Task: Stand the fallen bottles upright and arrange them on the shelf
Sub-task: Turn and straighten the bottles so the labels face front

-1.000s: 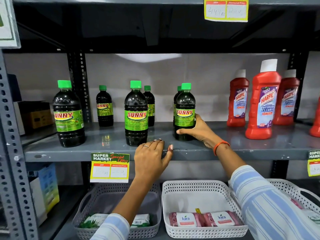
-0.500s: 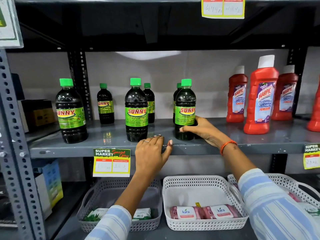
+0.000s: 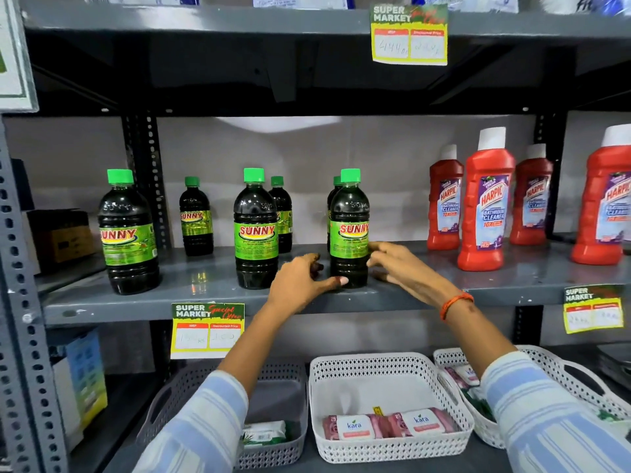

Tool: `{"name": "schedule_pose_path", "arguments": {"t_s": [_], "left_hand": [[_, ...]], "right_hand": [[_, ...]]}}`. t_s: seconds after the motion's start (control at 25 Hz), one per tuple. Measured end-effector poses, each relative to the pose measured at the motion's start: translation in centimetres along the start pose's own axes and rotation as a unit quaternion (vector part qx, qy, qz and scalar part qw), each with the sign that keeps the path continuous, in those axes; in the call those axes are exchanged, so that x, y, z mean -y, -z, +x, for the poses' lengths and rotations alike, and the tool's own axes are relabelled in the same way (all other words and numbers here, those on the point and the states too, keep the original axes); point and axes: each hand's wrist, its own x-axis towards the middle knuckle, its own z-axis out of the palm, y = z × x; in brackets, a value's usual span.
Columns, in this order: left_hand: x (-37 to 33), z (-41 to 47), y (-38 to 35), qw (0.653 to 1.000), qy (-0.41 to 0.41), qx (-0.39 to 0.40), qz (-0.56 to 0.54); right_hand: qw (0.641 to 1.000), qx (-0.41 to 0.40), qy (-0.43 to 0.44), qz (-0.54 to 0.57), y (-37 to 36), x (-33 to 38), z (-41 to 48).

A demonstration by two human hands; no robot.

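Several dark SUNNY bottles with green caps stand upright on the grey shelf (image 3: 205, 290). The right front bottle (image 3: 349, 213) stands near the shelf's front edge, with another one (image 3: 336, 181) close behind it. My left hand (image 3: 300, 283) rests on the shelf left of this bottle, its thumb touching the base. My right hand (image 3: 399, 266) is on the bottle's right side, fingers apart and fingertips at the label's edge. Further left stand the middle front bottle (image 3: 256, 233), one behind it (image 3: 282, 213), a back bottle (image 3: 195, 218) and the left front bottle (image 3: 128, 233).
Red Harpic bottles (image 3: 486, 206) stand upright on the right part of the shelf. Price tags (image 3: 207, 331) hang from the shelf edges. Below are a grey basket (image 3: 273, 448) and white baskets (image 3: 389, 367) with wipe packs. A perforated steel upright (image 3: 24, 302) runs down the left.
My left hand has moved from the shelf's front edge up onto the shelf beside the right front bottle. My right hand has come out from behind that bottle to its right side.
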Motion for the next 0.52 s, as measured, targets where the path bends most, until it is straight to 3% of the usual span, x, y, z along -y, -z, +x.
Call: {"name": "schedule_pose_path", "arguments": {"t_s": [0.12,0.32,0.52], "left_hand": [[-0.1,1.3,-0.1,0.997,-0.035,0.053,-0.040],[-1.4,1.6,-1.5,0.998,-0.045,0.044,-0.022],[-1.2,1.8,-1.9,0.998,-0.035,0.034,-0.028]], "right_hand": [[0.998,0.004,0.022,-0.052,-0.4,0.1,0.0],[0.994,-0.059,0.038,-0.089,0.3,-0.9,0.3],[0.993,-0.061,0.037,-0.096,0.3,-1.1,0.3]]}}
